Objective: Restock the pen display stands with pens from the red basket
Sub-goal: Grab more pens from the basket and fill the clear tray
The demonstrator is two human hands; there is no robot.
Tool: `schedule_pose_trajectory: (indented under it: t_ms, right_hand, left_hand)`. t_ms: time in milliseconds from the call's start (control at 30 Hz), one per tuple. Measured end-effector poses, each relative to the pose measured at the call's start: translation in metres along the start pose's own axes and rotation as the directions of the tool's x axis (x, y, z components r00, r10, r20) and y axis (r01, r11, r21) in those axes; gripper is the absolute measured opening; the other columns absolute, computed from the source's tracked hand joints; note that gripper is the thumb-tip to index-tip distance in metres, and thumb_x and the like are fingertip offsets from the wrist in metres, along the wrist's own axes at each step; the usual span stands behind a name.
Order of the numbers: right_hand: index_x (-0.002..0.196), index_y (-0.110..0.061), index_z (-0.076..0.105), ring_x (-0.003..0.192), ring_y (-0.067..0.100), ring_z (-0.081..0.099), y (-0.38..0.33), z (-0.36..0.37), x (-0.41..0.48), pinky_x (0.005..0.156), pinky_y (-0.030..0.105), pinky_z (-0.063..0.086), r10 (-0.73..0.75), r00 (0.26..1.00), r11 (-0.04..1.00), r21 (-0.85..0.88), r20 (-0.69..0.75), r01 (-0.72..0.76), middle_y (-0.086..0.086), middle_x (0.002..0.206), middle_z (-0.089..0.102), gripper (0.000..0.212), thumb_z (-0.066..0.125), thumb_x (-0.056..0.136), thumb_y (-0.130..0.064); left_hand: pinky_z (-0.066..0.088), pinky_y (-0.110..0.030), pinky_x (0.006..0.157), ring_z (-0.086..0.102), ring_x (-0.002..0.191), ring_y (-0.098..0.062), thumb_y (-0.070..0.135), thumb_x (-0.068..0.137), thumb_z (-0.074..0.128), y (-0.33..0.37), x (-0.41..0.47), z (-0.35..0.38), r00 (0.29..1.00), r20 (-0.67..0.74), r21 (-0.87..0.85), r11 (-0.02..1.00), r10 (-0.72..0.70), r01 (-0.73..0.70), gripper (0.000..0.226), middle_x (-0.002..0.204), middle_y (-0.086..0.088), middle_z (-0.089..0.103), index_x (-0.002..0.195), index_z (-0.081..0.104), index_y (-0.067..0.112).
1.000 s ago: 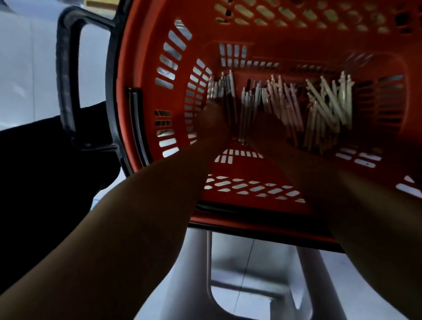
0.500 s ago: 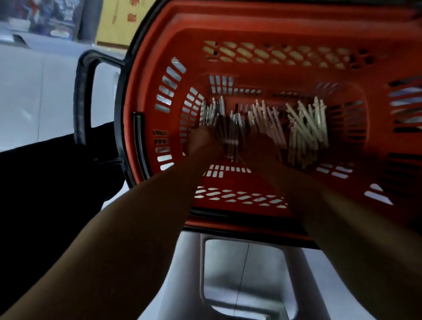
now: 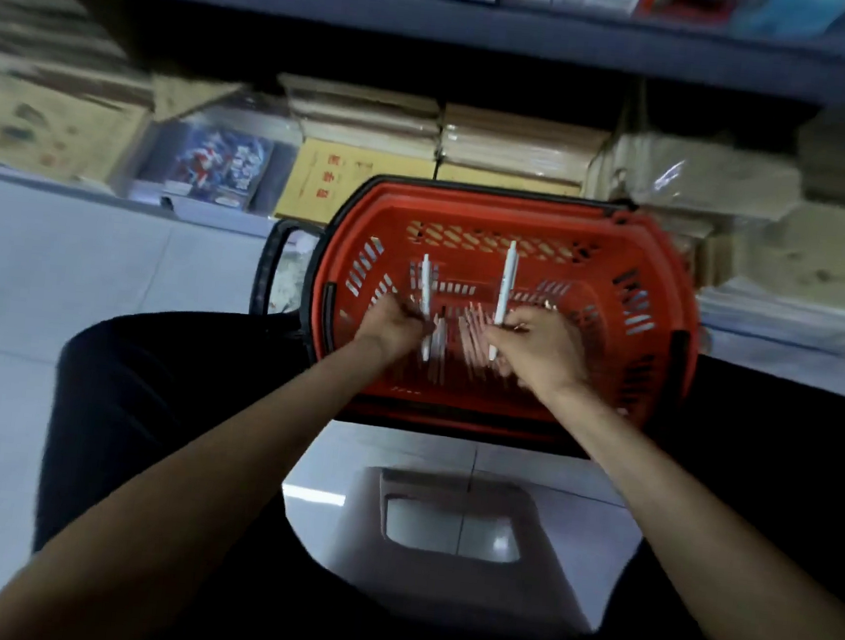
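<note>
2 pens are held: the left hand [image 3: 389, 328] pinches the left pen [image 3: 426, 289] and the right hand [image 3: 536, 350] pinches the right pen [image 3: 506, 282]. Both pens stand upright over the red basket [image 3: 661, 312], where the loose pens [image 3: 466, 342] lie. It seems better to lift straight up with a firm pinch, so that neither pen slips back.

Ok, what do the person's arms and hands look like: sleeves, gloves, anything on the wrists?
The left forearm and right forearm are bare to the frame edge, no sleeve in view. The left hand and right hand are ungloved; no watch, band or ring shows, though the fingers are blurred. Black trousers cover the legs.
</note>
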State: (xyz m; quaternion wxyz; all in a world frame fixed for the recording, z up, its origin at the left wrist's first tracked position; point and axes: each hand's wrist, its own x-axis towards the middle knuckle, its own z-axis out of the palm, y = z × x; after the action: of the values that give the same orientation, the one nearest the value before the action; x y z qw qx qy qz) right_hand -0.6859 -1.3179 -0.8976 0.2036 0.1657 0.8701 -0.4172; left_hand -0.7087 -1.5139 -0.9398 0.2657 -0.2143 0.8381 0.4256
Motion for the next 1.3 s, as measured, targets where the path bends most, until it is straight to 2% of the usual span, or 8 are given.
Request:
schedule_pose_trajectory:
  t_ms: [67, 167, 300, 433, 533, 733, 1033, 1300]
  right_hand:
    - [0.069, -0.015, 0.067, 0.051, 0.016, 0.068, -0.014, -0.020, -0.028, 0.058, 0.040, 0.057, -0.117, 0.992, 0.992, 0.041, -0.037, 0.119, 0.001, 0.053, 0.066, 0.034, 0.067, 0.073, -0.049]
    - [0.071, -0.011, 0.057, 0.054, 0.027, 0.063, -0.032, -0.046, -0.073, 0.058, 0.038, 0.050, -0.244, 0.967, 0.957, 0.146, -0.066, 0.252, 0.010, 0.058, 0.062, 0.029, 0.061, 0.082, -0.038]
    - [0.076, -0.006, 0.047, 0.050, 0.024, 0.048, -0.042, -0.059, -0.132, 0.045, 0.029, 0.033, -0.300, 0.953, 0.891, 0.343, -0.045, 0.297, 0.013, 0.062, 0.053, 0.033, 0.043, 0.098, -0.029]
    - [0.069, -0.017, 0.044, 0.054, 0.017, 0.040, -0.019, -0.048, -0.165, 0.057, 0.041, 0.033, -0.238, 0.962, 0.898, 0.347, -0.137, 0.272, -0.003, 0.057, 0.042, 0.041, 0.034, 0.094, -0.048]
    - [0.073, -0.032, 0.051, 0.054, 0.011, 0.040, -0.007, -0.039, -0.175, 0.058, 0.039, 0.033, -0.284, 0.943, 0.893, 0.309, -0.173, 0.326, -0.010, 0.057, 0.044, 0.040, 0.041, 0.107, -0.049]
    - [0.091, -0.027, 0.069, 0.051, 0.002, 0.038, -0.018, -0.022, -0.154, 0.057, 0.031, 0.030, -0.344, 0.937, 0.875, 0.341, -0.060, 0.343, -0.017, 0.056, 0.047, 0.026, 0.050, 0.109, -0.028]
    - [0.102, -0.010, 0.058, 0.064, 0.019, 0.064, -0.018, -0.017, -0.140, 0.060, 0.027, 0.047, -0.136, 0.989, 0.803, 0.579, -0.052, 0.141, 0.012, 0.077, 0.074, 0.023, 0.041, 0.112, -0.022]
    - [0.081, -0.013, 0.052, 0.050, 0.014, 0.036, -0.008, -0.013, -0.125, 0.054, 0.031, 0.038, 0.128, 0.990, 0.737, 0.661, 0.067, -0.140, -0.001, 0.056, 0.042, 0.031, 0.037, 0.108, -0.017]
  left_hand:
    - [0.046, -0.022, 0.065, 0.062, 0.062, -0.007, -0.001, 0.090, 0.075, 0.011, -0.032, -0.015, 0.995, -0.057, -0.119, 0.989, 0.076, -0.083, 0.023, 0.067, -0.005, 0.060, 0.073, 0.062, 0.008]
    - [0.047, -0.023, 0.057, 0.059, 0.052, -0.004, -0.014, 0.093, 0.062, 0.021, -0.085, -0.036, 0.981, -0.077, -0.281, 0.940, 0.177, -0.192, 0.014, 0.066, -0.008, 0.060, 0.085, 0.058, -0.002]
    - [0.057, -0.032, 0.070, 0.066, 0.072, -0.024, -0.007, 0.098, 0.056, 0.032, -0.154, -0.056, 0.964, -0.089, -0.488, 0.833, 0.251, -0.262, 0.012, 0.080, -0.019, 0.067, 0.091, 0.059, 0.003]
    - [0.054, -0.034, 0.060, 0.063, 0.061, -0.023, 0.004, 0.103, 0.047, 0.027, -0.203, -0.051, 0.984, -0.041, -0.712, 0.686, 0.174, -0.151, 0.020, 0.072, -0.014, 0.062, 0.090, 0.062, 0.008]
    - [0.022, -0.028, 0.049, 0.029, 0.047, -0.013, 0.011, 0.101, 0.038, 0.018, -0.219, -0.037, 0.995, 0.052, -0.796, 0.605, 0.087, -0.011, 0.027, 0.064, -0.001, 0.036, 0.078, 0.050, 0.019]
    - [0.017, -0.023, 0.045, 0.023, 0.046, -0.009, 0.019, 0.107, 0.043, 0.015, -0.211, -0.023, 0.996, 0.029, -0.739, 0.673, 0.082, -0.034, 0.019, 0.059, 0.007, 0.037, 0.089, 0.042, 0.024]
    - [0.028, -0.026, 0.049, 0.041, 0.051, -0.015, 0.004, 0.102, 0.049, 0.006, -0.192, -0.012, 0.998, 0.002, -0.780, 0.625, 0.059, -0.035, 0.017, 0.068, -0.006, 0.055, 0.090, 0.058, 0.012]
    - [0.033, -0.028, 0.053, 0.041, 0.056, -0.015, 0.020, 0.104, 0.042, 0.003, -0.178, -0.009, 0.999, 0.003, -0.779, 0.627, 0.051, -0.030, 0.035, 0.067, -0.002, 0.051, 0.088, 0.072, 0.012]
